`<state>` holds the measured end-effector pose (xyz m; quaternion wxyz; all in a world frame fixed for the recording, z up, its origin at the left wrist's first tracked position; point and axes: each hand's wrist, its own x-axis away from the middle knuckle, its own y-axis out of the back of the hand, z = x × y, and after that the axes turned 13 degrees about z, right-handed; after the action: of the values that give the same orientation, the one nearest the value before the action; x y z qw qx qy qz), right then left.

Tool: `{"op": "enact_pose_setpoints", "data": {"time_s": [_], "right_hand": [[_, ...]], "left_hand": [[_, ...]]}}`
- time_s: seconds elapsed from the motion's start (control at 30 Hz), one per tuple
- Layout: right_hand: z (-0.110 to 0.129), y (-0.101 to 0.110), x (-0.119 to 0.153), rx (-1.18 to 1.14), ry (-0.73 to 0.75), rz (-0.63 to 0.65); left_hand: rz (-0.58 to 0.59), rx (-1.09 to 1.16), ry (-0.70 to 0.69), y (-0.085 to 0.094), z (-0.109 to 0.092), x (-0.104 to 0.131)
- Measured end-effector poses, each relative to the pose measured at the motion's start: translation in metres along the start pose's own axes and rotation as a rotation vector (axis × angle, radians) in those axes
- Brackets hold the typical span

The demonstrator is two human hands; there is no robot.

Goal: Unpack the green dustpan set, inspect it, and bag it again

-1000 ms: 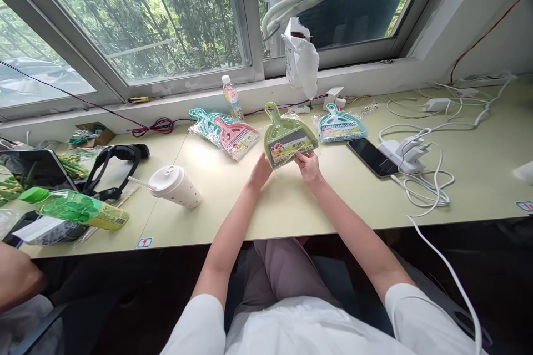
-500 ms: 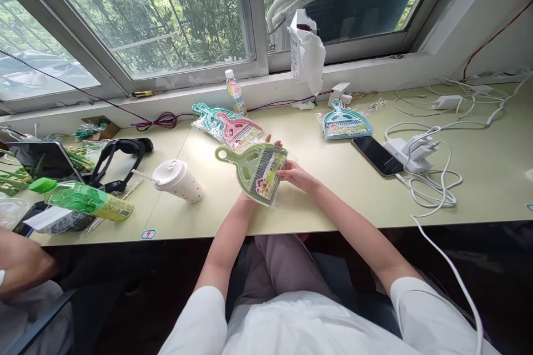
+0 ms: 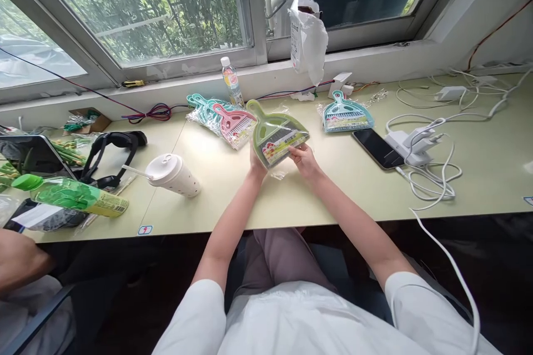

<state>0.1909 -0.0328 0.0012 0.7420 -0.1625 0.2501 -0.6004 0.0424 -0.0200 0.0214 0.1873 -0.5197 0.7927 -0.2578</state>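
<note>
Between my hands is a green dustpan and brush set (image 3: 272,132) in clear wrapping, held above the table with its handle pointing up and to the left. My left hand (image 3: 257,162) grips its lower left side, the fingers mostly hidden behind it. At the lower right edge, my right hand (image 3: 304,159) pinches the set over its printed label. Just beyond, to the left, a pink dustpan set (image 3: 234,123) lies against teal dustpan sets (image 3: 205,108), all wrapped. A blue dustpan set (image 3: 347,113) lies apart on the right.
On the left stand a white cup with a straw (image 3: 175,173), a lying green bottle (image 3: 75,194) and a black headset (image 3: 110,158). To the right are a phone (image 3: 377,148) and a charger with white cables (image 3: 412,147). A small bottle (image 3: 232,82) stands by the window. Someone's arm (image 3: 25,260) shows far left.
The green dustpan set has turned clockwise, its handle swinging from the left to the upper left. Both hands have moved slightly up and to the right with it.
</note>
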Motion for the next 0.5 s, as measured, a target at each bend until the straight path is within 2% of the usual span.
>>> {"op": "enact_pose_setpoints", "data": {"time_s": [0.13,0.3,0.5], "right_hand": [[0.001,0.015,-0.005,-0.018,0.027,-0.114],[0.004,0.024,-0.007,0.02,-0.068,-0.154],[0.006,0.032,-0.009,0.087,-0.08,-0.182]], "left_hand": [[0.012,-0.106,-0.054,0.006,-0.002,0.001],[0.011,-0.321,0.044,0.014,0.004,0.002],[0.186,-0.397,0.124,0.017,-0.001,0.006]]}}
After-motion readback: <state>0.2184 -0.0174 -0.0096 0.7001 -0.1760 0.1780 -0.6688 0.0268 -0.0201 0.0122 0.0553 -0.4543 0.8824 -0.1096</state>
